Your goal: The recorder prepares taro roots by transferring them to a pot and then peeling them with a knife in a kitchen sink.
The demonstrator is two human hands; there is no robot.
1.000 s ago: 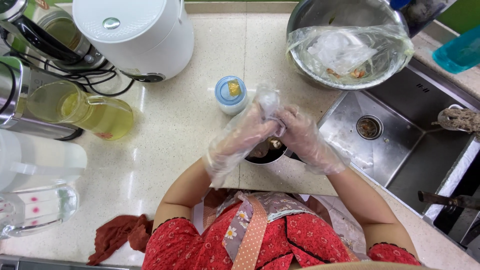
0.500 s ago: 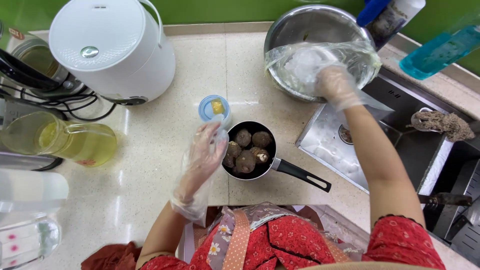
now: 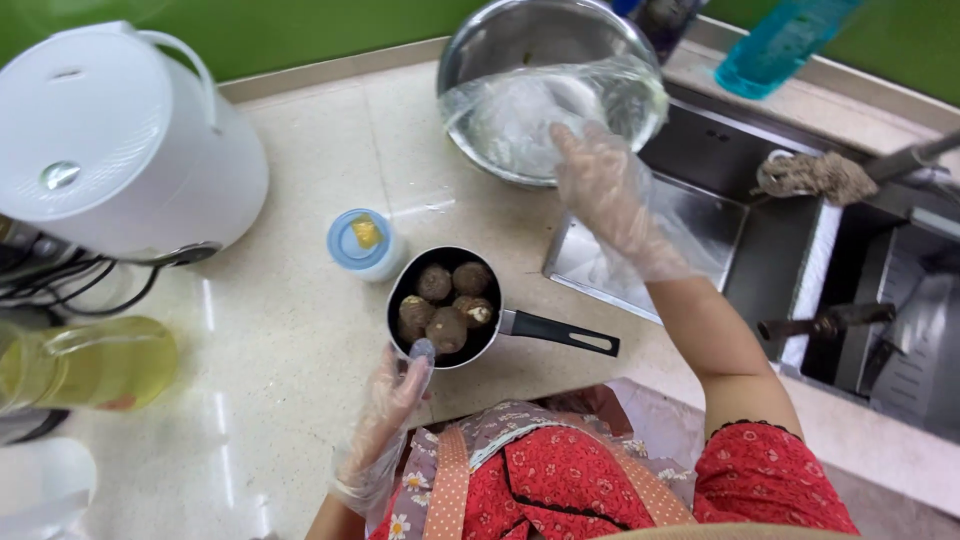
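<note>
Both my hands wear clear plastic gloves. My right hand (image 3: 603, 190) reaches up and right, its extended fingertips on the clear plastic bag (image 3: 520, 115) that lines a steel bowl (image 3: 470, 45). I see nothing gripped in it. My left hand (image 3: 393, 400) hangs low with loose, empty fingers, the fingertips at the near rim of a small black saucepan (image 3: 396, 290). Several brown, round, rough-skinned roots (image 3: 446, 305) lie in the pan. Its black handle (image 3: 560, 333) points right.
A small blue-lidded jar (image 3: 358, 243) stands left of the pan. A white rice cooker (image 3: 100, 140) with cables and a bottle of yellow oil (image 3: 95, 365) sit at the left. A steel sink (image 3: 700, 240), scrubber (image 3: 812, 176), tap (image 3: 825, 322) and teal bottle (image 3: 780, 45) are at the right.
A second ago both hands were together over the pan. My right hand has since reached out to the bowl, and my left hand has dropped to the pan's near rim.
</note>
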